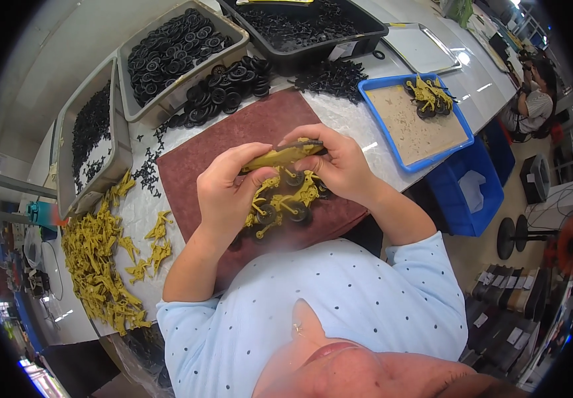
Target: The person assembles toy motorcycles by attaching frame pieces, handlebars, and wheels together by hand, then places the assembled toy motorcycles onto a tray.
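Observation:
My left hand (223,189) and my right hand (343,162) are both closed on one long yellow plastic toy part (280,158), held above the maroon cloth (200,156). Fingers and thumbs grip its two ends, and something dark shows at its right end. Just below my hands, several yellow toy motorbikes (289,201) with black wheels lie together on the cloth. Whether the held part has a wheel fitted is hard to tell.
Loose yellow toy frames (97,259) are heaped at the left. Grey bins hold small black parts (90,132) and black wheels (180,50); a black bin (359,30) stands behind. On the right, a blue-rimmed tray (409,166) carries toy motorbikes (430,98). A person (535,99) sits farther off.

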The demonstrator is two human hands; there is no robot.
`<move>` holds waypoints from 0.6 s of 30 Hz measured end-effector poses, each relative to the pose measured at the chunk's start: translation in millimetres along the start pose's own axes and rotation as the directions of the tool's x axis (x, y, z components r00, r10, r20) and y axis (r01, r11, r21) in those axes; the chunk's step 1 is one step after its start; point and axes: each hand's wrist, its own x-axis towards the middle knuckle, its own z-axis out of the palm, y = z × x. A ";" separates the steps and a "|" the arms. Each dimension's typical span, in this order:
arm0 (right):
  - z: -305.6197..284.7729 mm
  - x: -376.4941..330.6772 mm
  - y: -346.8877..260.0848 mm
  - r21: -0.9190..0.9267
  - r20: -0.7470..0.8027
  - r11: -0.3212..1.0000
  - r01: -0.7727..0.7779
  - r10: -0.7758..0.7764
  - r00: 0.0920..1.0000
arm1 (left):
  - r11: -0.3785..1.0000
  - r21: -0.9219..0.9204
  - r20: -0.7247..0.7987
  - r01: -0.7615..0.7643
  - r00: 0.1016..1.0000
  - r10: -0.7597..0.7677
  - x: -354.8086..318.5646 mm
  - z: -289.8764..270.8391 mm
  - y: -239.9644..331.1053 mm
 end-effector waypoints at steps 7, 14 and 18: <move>2.4 -6.2 -9.8 -0.178 -0.057 0.983 0.054 -0.065 0.996 | 0.998 0.015 -0.071 -0.061 0.996 0.062 -6.3 6.8 8.7; -19.5 3.2 -4.5 0.287 0.307 0.837 -0.466 0.381 0.872 | 0.793 -0.347 0.165 0.500 0.865 -0.474 -4.7 -4.2 3.9; -23.7 -1.6 -0.5 0.674 0.207 0.736 -0.059 -0.111 0.972 | 0.312 -0.669 0.458 0.675 0.705 -0.542 -7.7 -10.4 -2.2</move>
